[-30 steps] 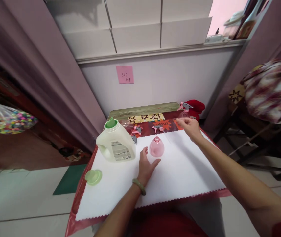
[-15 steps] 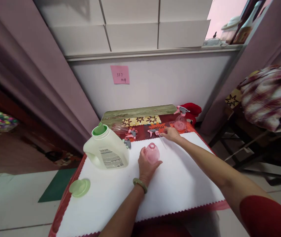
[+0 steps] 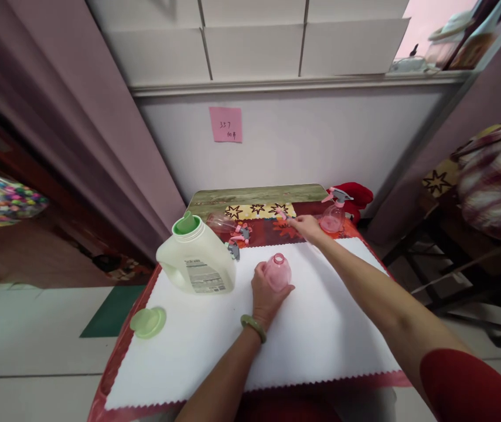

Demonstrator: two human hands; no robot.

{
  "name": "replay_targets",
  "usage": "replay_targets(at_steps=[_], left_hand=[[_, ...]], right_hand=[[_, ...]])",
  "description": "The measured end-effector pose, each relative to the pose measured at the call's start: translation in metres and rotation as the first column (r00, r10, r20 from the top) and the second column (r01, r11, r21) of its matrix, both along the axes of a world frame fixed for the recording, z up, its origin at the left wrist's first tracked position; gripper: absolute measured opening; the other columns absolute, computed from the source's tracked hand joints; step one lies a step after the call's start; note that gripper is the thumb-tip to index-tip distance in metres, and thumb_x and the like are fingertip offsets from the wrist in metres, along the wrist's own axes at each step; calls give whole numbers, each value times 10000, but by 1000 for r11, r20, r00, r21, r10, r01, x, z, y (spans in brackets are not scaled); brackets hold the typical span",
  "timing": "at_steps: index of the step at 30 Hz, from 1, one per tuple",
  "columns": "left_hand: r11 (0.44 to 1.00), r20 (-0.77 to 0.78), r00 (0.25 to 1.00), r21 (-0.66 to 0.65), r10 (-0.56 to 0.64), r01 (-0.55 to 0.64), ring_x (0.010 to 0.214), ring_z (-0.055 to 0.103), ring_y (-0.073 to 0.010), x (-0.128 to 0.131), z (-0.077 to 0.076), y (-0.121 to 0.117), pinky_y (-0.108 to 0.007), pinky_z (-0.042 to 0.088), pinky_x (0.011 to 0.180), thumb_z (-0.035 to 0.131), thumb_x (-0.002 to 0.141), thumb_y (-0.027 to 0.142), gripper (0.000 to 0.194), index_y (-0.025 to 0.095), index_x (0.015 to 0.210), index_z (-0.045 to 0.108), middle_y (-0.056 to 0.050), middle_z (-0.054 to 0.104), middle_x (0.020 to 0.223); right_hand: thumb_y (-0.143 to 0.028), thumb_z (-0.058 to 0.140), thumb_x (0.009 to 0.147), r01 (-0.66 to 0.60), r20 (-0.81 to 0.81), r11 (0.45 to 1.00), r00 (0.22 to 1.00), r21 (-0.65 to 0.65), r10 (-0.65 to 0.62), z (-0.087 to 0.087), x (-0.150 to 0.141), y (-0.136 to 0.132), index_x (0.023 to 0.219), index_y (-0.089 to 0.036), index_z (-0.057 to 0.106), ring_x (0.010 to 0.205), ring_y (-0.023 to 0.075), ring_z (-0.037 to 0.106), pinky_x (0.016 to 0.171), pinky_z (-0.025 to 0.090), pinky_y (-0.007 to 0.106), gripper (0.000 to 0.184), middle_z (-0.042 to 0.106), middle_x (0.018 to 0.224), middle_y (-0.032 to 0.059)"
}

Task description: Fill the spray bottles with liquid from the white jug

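A pink spray bottle (image 3: 278,274) without its top stands upright on the white mat (image 3: 320,328), its round mouth facing up. My left hand (image 3: 269,293) is wrapped around its left and near side. Beyond it, at the mat's far edge, my right hand (image 3: 306,227) is closed on a pink and grey trigger sprayer (image 3: 282,214), lifted over the patterned cloth and partly hidden by the fingers. To the left stands a large pale green detergent jug (image 3: 204,264) with its green spout uncovered. Its light green cap (image 3: 148,322) lies nearer me on the mat.
Another pink spray bottle with its sprayer fitted (image 3: 333,217) stands at the back right. More trigger sprayers (image 3: 240,233) and a clear bottle (image 3: 220,223) lie behind the jug. A white wall (image 3: 285,140) with a pink note (image 3: 225,124) rises behind the table.
My right hand has picked the trigger sprayer up from the far edge of the mat and raised it. My left hand stays around the pink bottle. The view has shifted slightly.
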State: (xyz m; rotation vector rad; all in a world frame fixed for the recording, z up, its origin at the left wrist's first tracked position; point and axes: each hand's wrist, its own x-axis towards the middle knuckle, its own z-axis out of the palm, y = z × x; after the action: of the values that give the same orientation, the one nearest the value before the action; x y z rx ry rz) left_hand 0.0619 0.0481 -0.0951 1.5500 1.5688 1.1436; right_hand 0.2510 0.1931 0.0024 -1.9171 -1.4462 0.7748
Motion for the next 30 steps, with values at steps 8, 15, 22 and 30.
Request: replay_targets(at_steps=[8,15,22,30], left_hand=[[999,12,1000,44,2,-3,1186,611,-378,0,-2,1,-519,484,983,921,527,357,908,268,1284,427,-128,608,1269],[998,24,1000,52,-20,18,1200,610,-363,1,-1,-2,-513,488,997,922,544,348,914,257,1306,423,-131,608,1283],[997,61,997,72,-38,34,1173,628,-355,-1,2,-2,-513,494,992,927,536,352,914,239,1305,445,-143,624,1279],[983,116,987,159,-110,91,1265,600,-314,-4,3,-2,-488,474,1081,877,625,390,869,239,1373,462,-124,614,1361]], right_hand=[[-608,800,785,76,-682,838,623,540,383,71,-10,-69,997,-253,682,1035,216,731,941,613,385,430,759,1064,44],[-613,803,780,90,-675,793,588,602,446,77,-53,-108,1153,-278,689,1181,286,685,1002,592,502,515,747,1132,65],[-636,840,716,71,-684,844,624,531,378,48,-67,-110,1049,-275,726,1158,305,687,1012,577,523,504,771,1051,61],[-620,850,712,-55,-700,918,630,393,337,-2,-58,-118,819,-256,712,1174,328,687,1019,531,493,404,785,925,69]])
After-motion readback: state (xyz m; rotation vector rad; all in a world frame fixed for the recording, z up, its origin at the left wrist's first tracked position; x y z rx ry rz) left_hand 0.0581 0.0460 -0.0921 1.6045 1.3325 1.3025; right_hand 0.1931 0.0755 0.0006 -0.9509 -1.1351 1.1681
